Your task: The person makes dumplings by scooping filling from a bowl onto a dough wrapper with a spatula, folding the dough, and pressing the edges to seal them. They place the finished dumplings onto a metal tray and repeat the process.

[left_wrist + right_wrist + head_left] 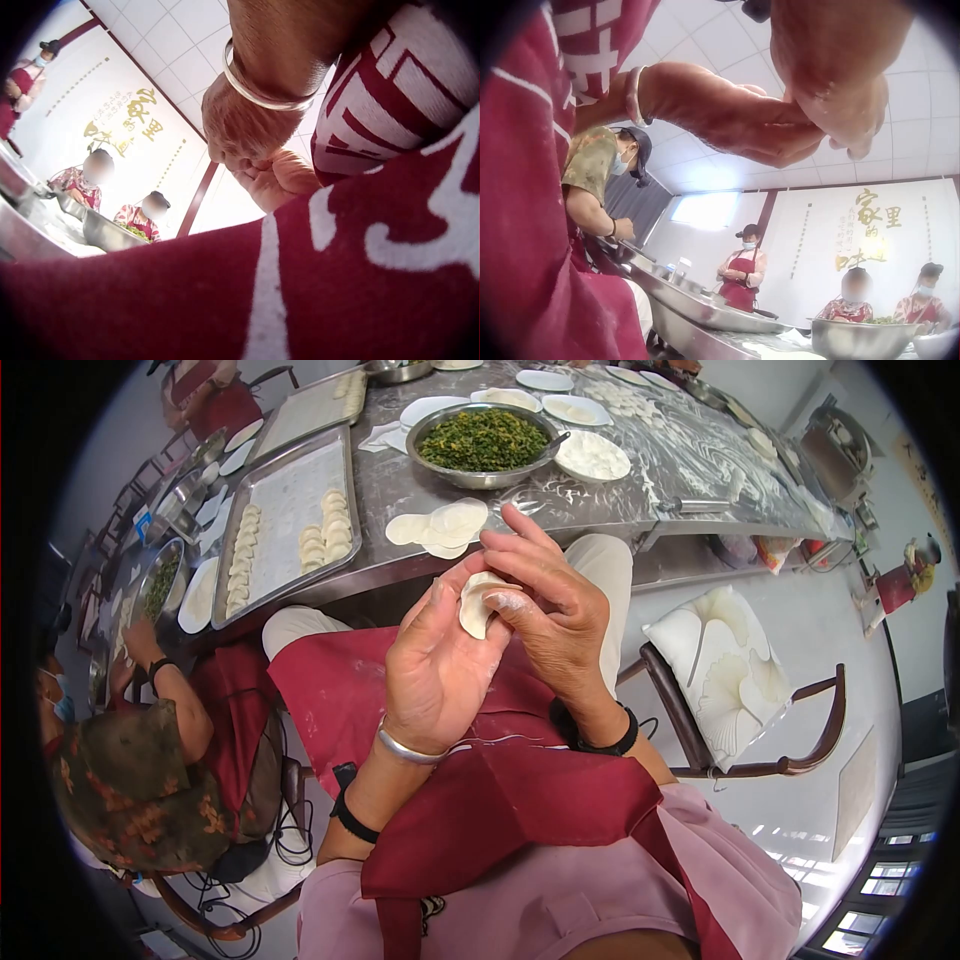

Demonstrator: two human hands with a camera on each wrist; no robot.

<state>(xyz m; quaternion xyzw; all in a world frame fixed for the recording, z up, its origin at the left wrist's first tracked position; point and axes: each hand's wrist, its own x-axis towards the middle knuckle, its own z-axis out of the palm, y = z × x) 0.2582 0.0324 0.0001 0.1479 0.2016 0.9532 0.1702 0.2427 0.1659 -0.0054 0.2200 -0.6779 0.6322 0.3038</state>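
A pale half-folded dumpling [476, 612] is held between both hands in front of the apron, in the head view. My left hand [432, 670], palm up with a silver bangle at its wrist, holds it from below and the left side. From the right, my right hand [568, 610] pinches its edge, the floury thumb lying over the dough and the other fingers behind. Just beyond the hands, several round dumpling wrappers [440, 526] overlap on the table edge. Both wrist views show the left hand [727, 116] and right hand [840, 90] together from below, with the dumpling hidden.
A steel bowl of chopped green filling [482, 445] stands behind the wrappers, beside a plate of flour [592, 455]. To the left, a metal tray [290, 520] carries rows of dumplings. A rolling pin [700, 505] lies at right. Another person [150, 760] sits close at left.
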